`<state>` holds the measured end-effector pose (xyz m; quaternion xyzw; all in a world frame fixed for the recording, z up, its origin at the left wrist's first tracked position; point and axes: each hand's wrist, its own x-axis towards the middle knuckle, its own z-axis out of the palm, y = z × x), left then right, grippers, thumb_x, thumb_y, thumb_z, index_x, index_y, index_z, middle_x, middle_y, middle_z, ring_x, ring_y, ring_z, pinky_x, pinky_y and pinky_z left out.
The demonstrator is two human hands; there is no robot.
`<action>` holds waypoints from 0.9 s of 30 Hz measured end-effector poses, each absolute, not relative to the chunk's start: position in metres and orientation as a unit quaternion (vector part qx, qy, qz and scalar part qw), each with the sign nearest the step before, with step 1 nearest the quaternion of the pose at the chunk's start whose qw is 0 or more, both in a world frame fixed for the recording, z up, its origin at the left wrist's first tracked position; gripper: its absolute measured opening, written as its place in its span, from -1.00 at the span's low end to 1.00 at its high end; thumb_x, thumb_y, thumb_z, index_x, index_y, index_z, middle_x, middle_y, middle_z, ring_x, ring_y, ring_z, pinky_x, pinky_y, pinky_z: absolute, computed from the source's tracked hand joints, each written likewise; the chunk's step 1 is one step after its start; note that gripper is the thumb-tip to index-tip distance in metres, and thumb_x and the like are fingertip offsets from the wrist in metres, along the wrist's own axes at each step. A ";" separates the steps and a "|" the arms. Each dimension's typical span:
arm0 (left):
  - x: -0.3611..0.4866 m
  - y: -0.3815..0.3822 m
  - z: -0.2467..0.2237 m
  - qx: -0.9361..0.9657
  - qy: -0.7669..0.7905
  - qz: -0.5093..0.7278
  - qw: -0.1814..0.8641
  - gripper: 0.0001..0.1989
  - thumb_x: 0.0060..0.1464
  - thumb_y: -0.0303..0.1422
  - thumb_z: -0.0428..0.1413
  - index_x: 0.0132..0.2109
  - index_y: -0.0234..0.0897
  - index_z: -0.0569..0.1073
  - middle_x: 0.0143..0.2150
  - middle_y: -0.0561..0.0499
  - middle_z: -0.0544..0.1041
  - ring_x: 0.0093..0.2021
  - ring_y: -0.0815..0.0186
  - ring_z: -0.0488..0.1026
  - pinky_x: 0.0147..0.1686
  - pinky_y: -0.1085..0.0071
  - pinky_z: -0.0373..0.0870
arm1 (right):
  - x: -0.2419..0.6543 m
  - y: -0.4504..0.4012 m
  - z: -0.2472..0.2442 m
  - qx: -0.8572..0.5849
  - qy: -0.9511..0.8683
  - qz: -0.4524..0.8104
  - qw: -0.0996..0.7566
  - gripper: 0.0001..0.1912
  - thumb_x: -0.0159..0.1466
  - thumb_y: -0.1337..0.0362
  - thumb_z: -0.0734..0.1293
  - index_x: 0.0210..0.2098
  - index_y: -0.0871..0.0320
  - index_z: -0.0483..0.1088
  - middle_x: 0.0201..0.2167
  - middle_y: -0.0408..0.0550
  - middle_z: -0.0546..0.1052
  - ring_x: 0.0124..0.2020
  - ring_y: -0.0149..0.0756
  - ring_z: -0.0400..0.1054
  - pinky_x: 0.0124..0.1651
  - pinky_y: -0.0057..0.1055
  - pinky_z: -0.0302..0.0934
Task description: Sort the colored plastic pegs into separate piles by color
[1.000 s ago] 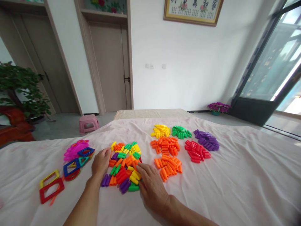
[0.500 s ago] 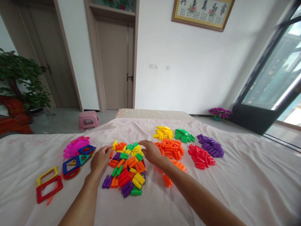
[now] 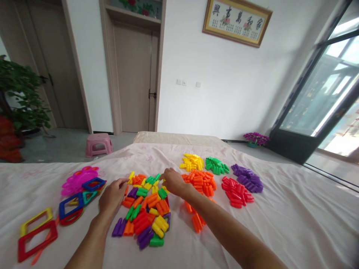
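A mixed heap of coloured plastic pieces (image 3: 146,209) lies on the pale cloth between my hands. My left hand (image 3: 113,194) rests at the heap's upper left edge, fingers bent toward an orange and a yellow piece; what its fingertips hold, if anything, is too small to tell. My right hand (image 3: 172,181) is at the upper right edge, fingers curled down by yellow and green pieces, its fingertips partly hidden. Right of it lie sorted piles: orange (image 3: 200,182), yellow (image 3: 191,162), green (image 3: 217,165), red (image 3: 237,191) and purple (image 3: 247,178).
On the left of the cloth (image 3: 280,231) lie a pink flower-shaped tray (image 3: 75,181), blue frames (image 3: 71,206), a yellow frame (image 3: 36,221) and a red frame (image 3: 37,241). Beyond stand a pink stool (image 3: 98,145) and potted purple flowers (image 3: 256,138).
The view has shifted, so the cloth's contents sit lower and further left. My right hand has moved slightly inward over the heap's top edge, its fingers more curled.
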<state>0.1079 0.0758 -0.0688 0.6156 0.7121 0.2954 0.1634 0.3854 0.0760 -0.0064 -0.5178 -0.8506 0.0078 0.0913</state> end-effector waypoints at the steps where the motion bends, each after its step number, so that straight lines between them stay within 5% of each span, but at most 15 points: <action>1: 0.108 0.076 -0.069 0.616 0.712 0.295 0.163 -0.59 0.21 -0.15 -0.09 0.04 -0.06 0.55 0.03 -0.01 0.60 0.00 0.12 0.50 -0.16 0.33 0.32 | 0.390 0.079 -0.003 -0.530 -0.842 0.017 0.098 -0.73 0.22 0.33 0.37 -0.09 0.06 0.59 -0.12 0.00 0.56 -0.04 -0.22 0.41 -0.05 -0.41 0.27; 9: 0.109 0.076 -0.069 0.617 0.712 0.295 0.156 -0.60 0.21 -0.18 -0.08 0.04 -0.07 0.56 0.03 -0.01 0.60 -0.02 0.13 0.52 -0.19 0.34 0.33 | 0.449 0.133 0.025 -0.684 -0.661 0.154 0.267 -0.76 0.24 0.32 0.34 -0.16 0.17 0.61 -0.32 -0.06 0.64 -0.31 -0.35 0.51 -0.24 -0.54 0.28; 13: 0.109 0.077 -0.068 0.613 0.717 0.291 0.159 -0.60 0.21 -0.17 -0.08 0.04 -0.05 0.56 0.02 0.00 0.60 -0.03 0.14 0.52 -0.21 0.34 0.34 | 0.472 0.160 0.019 -0.729 -0.603 0.160 0.282 -0.73 0.28 0.32 0.29 -0.13 0.28 0.58 -0.34 0.04 0.64 -0.40 -0.37 0.51 -0.34 -0.56 0.27; 17: 0.110 0.075 -0.067 0.615 0.711 0.302 0.158 -0.61 0.21 -0.19 -0.07 0.04 -0.07 0.56 -0.03 0.00 0.62 -0.09 0.17 0.54 -0.23 0.37 0.34 | 0.479 0.173 0.010 -0.762 -0.574 0.129 0.271 -0.71 0.29 0.32 0.27 -0.11 0.28 0.56 -0.26 0.09 0.63 -0.29 -0.30 0.54 -0.25 -0.52 0.30; 22: 0.109 0.077 -0.069 0.610 0.714 0.304 0.159 -0.61 0.21 -0.17 -0.06 0.03 -0.06 0.56 -0.04 0.01 0.63 -0.11 0.17 0.55 -0.29 0.39 0.34 | 0.481 0.181 0.004 -0.788 -0.559 0.075 0.246 -0.51 0.27 0.42 0.21 0.18 0.18 0.40 0.05 0.10 0.55 0.04 -0.23 0.46 0.02 -0.44 0.27; 27: 0.109 0.078 -0.071 0.611 0.715 0.302 0.153 -0.62 0.21 -0.19 -0.07 0.02 -0.05 0.57 0.01 0.01 0.61 -0.02 0.14 0.51 -0.21 0.35 0.33 | 0.479 0.189 0.003 -0.799 -0.568 0.051 0.191 -0.57 0.26 0.36 0.24 0.10 0.11 0.47 0.05 0.12 0.55 0.10 -0.12 0.43 0.04 -0.33 0.28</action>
